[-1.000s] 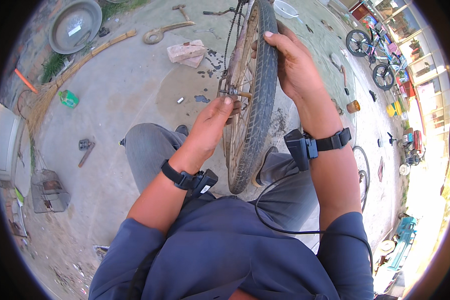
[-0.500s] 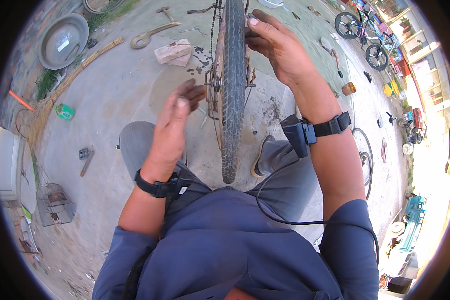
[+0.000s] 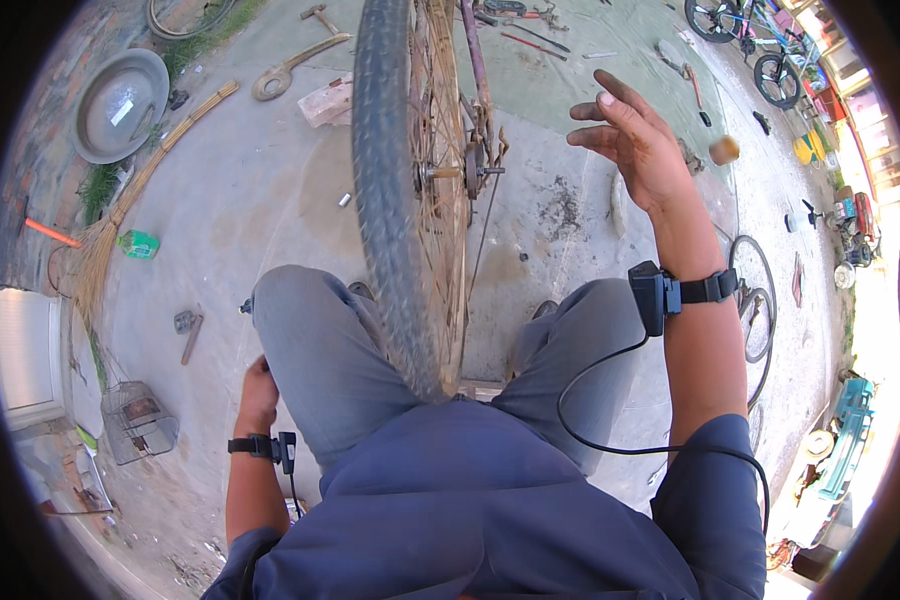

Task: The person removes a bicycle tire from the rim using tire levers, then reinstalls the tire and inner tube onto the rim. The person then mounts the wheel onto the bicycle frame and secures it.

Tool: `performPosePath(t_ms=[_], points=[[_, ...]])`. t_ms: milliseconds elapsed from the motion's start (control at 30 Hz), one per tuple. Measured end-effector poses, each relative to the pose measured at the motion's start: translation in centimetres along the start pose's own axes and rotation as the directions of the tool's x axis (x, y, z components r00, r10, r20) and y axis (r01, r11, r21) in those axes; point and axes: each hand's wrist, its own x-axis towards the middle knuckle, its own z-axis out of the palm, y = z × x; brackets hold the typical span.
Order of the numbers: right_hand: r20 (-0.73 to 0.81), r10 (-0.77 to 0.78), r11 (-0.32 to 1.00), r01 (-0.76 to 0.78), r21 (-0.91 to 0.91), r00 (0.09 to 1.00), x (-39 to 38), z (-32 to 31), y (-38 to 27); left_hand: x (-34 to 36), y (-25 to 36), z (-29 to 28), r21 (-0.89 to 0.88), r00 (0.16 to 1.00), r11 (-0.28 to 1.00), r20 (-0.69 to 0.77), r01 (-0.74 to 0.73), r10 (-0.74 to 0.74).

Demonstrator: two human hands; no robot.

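Observation:
A bicycle wheel stands between my knees, its black knobbed tyre (image 3: 382,170) leaning to the left and slightly blurred at the lower end. Rusty spokes and a hub axle (image 3: 440,173) show on its right side, beside a worn purple frame tube (image 3: 475,60). To the right of the wheel, my right hand (image 3: 635,140) is raised in the air, open, its darkened fingers apart and touching nothing. My left hand (image 3: 258,395) hangs low beside my left knee (image 3: 295,300); its fingers are mostly hidden.
On the left lie a straw broom (image 3: 105,240), a metal basin (image 3: 120,105), a green container (image 3: 138,244) and a wire basket (image 3: 140,420). A brick (image 3: 327,102) is behind the tyre. Loose tools and a brown jar (image 3: 724,150) lie at the right. A cable (image 3: 610,450) loops from my right wrist.
My left hand has dropped from beside the hub to beside my knee. My right hand has moved right, away from the tyre. The wheel has shifted left and turned, showing its spokes.

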Motion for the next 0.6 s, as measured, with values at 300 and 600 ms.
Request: performPosePath(t_ms=[300,600], points=[[0.113,0.18,0.979,-0.166,-0.118,0.977,12.9,-3.1,2.9,1.2,-1.6,8.8,0.434,0.903,0.883,0.281,0.181,-0.324],[0.245,0.369,0.924,-0.326,-0.2,0.897,18.0,2.3,1.1,-4.8,-3.0,11.5,0.585,0.814,0.782,0.336,0.214,-0.474]])
